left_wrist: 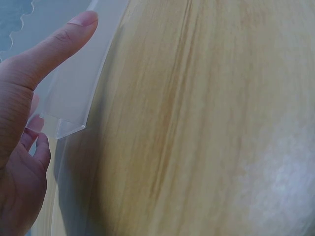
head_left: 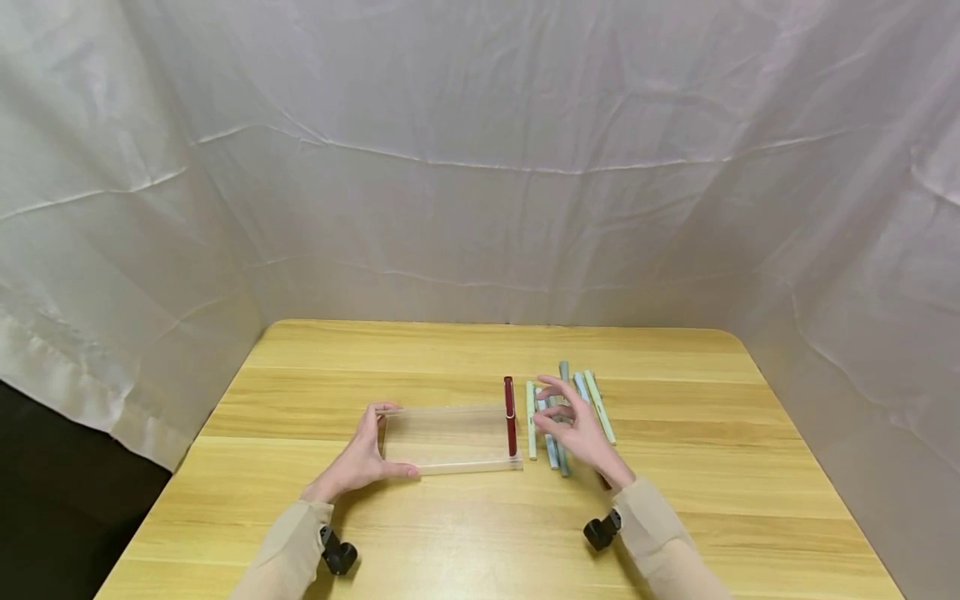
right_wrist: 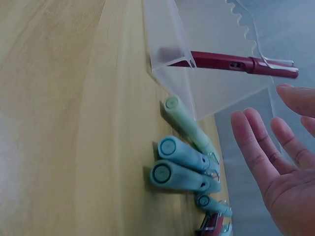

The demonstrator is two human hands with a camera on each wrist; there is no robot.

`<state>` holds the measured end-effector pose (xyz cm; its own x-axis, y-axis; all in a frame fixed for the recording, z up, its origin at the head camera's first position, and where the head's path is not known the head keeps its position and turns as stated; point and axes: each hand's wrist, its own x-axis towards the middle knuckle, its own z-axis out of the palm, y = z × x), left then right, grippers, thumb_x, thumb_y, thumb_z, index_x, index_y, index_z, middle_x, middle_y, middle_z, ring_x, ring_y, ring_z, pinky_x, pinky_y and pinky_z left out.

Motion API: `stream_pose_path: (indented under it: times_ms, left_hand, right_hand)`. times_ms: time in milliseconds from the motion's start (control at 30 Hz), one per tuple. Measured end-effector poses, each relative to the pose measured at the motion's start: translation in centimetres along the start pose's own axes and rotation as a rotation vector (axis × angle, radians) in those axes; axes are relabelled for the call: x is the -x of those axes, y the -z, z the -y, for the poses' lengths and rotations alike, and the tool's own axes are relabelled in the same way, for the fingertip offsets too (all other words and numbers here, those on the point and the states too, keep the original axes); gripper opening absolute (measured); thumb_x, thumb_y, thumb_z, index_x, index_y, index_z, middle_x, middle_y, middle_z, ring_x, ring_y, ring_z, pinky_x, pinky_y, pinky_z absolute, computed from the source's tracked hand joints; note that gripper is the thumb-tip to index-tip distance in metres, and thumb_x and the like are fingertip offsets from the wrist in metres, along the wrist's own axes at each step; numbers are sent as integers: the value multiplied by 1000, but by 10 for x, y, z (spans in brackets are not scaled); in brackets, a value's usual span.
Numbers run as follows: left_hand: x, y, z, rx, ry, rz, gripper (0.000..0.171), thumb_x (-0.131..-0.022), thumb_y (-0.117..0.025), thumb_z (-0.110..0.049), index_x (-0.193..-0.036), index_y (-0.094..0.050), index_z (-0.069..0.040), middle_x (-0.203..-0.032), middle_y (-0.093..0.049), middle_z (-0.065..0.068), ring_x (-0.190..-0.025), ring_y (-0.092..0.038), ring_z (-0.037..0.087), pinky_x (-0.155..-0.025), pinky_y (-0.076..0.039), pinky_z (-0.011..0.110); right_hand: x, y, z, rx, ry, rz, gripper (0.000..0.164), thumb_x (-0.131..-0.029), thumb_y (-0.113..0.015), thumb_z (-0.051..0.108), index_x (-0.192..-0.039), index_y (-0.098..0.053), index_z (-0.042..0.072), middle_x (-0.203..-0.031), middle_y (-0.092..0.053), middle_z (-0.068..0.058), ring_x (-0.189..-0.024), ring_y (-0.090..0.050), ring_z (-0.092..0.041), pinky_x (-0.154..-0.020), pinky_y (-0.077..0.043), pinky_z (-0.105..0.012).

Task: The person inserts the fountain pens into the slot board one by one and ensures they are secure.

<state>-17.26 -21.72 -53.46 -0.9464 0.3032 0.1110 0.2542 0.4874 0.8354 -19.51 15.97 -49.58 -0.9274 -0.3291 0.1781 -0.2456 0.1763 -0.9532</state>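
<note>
A clear plastic pen rack (head_left: 472, 467) with a notched edge stands on the table. My left hand (head_left: 362, 454) grips its left end, thumb on the front wall and fingers towards the back. Across the rack's right end lies a dark red pen (head_left: 511, 417), its clipped cap sticking out past the notched edge in the right wrist view. My right hand (head_left: 579, 429) hovers over several pens beside the rack, fingers loosely extended and holding nothing. Those pens include a pale green pen (right_wrist: 187, 120), a light blue pen (right_wrist: 184, 151) and a teal pen (right_wrist: 182, 176).
Further right lies another pale green pen (head_left: 600, 407). A second dark red pen (right_wrist: 212, 223) is partly hidden under the right hand in the head view. The wooden table (head_left: 465, 533) has white curtains (head_left: 465, 208) behind and at both sides.
</note>
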Motion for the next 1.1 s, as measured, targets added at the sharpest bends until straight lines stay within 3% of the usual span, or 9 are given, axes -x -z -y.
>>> stream_pose_path:
  times_ms: [233, 500, 600, 700, 833, 1100]
  left_hand:
    - [1, -1, 0, -7, -10, 4, 107, -62, -96, -32, -140, -30, 0, -147, -38, 23, -143, -34, 46, -122, -22, 64]
    - [1, -1, -1, 18, -4, 11, 107, -62, -96, -29, -140, -30, -1, -147, -37, 23, -144, -32, 47, -123, -21, 65]
    - [1, 0, -1, 23, 4, 16, 108, -62, -96, -29, -141, -29, -1, -148, -36, 23, -145, -31, 46, -123, -20, 64]
    - [1, 0, -1, 33, 14, 16, 108, -61, -97, -28, -141, -29, -2, -148, -35, 21, -146, -30, 46, -124, -20, 64]
    - [2, 1, -1, 39, 17, 14, 109, -60, -97, -27, -142, -29, -3, -149, -35, 21, -146, -30, 45, -124, -20, 64]
    - [2, 1, -1, 37, 9, 10, 110, -60, -97, -28, -142, -29, -2, -148, -35, 22, -146, -31, 46, -124, -20, 64]
  right_hand:
    - [9, 11, -11, -31, 30, -68, 60, -95, -65, 0, -149, -39, 3, -128, -49, -32, -93, -70, -21, -80, -65, -44]
    - [18, 26, -18, -38, 6, -181, 54, -94, -65, -1, -143, -45, -2, -113, -57, 1, -85, -70, -16, -69, -66, -37]
    - [22, 31, -21, -47, -17, -231, 51, -94, -65, -2, -141, -45, -5, -110, -58, 3, -79, -68, -13, -63, -63, -31]
    - [26, 37, -26, -58, -38, -278, 49, -94, -64, -3, -139, -46, -5, -109, -58, -3, -74, -66, -10, -56, -58, -26]
    - [31, 44, -31, -92, -101, -337, 47, -94, -65, -3, -138, -49, 0, -106, -57, -9, -68, -62, -7, -52, -52, -20]
    - [35, 54, -40, -79, -253, -405, 51, -95, -65, 1, -142, -46, 0, -97, -54, 3, -62, -56, -3, -53, -48, -17]
